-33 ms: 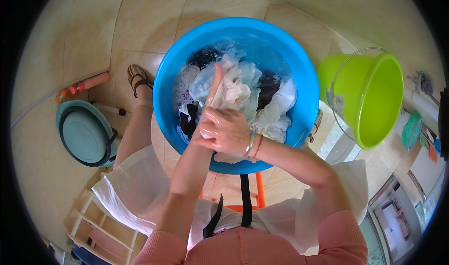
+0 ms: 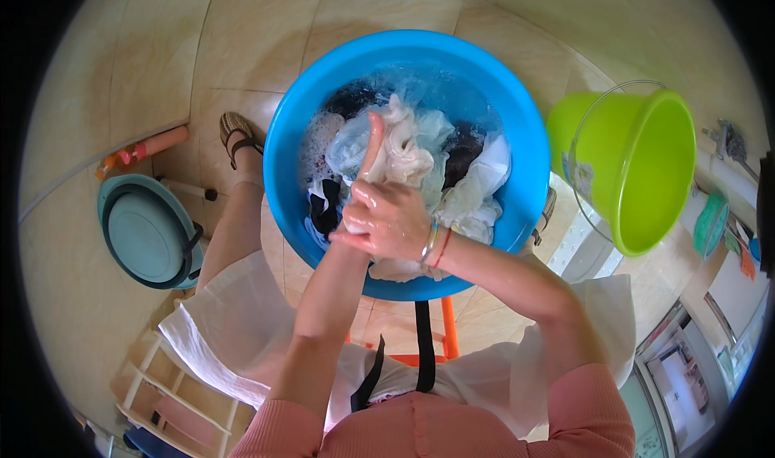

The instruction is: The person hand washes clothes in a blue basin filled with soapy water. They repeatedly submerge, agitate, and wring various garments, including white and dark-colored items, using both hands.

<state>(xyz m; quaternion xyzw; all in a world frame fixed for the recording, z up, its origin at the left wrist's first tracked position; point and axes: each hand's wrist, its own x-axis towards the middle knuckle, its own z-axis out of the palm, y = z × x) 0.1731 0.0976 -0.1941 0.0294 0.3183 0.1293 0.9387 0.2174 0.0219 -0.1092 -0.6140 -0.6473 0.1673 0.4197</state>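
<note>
Over the near part of a blue basin [image 2: 280,147], my two wet hands are together. My left hand [image 2: 373,153] points away from me, its visible fingers stretched out and seen edge-on. A pale garment [image 2: 408,153] lies against its right side; whether the hidden thumb grips it I cannot tell. My right hand [image 2: 393,220] is closed across the base of my left hand. Under its curled fingers shows a smooth white piece [image 2: 353,228], apparently a bar of soap. White clothes [image 2: 472,195], a black cloth [image 2: 325,207] and darker cloth soak in foamy water.
A lime green bucket [image 2: 593,167] with a wire handle leans at the right. Collapsible grey-green basins [image 2: 145,236] and pink-orange bottles [image 2: 157,143] are at the left. A white rack [image 2: 149,377] stands near left. Orange legs [image 2: 450,329] show below the basin.
My right hand has slid slightly left along my left hand. The pale garment beside the left fingers has shifted a little.
</note>
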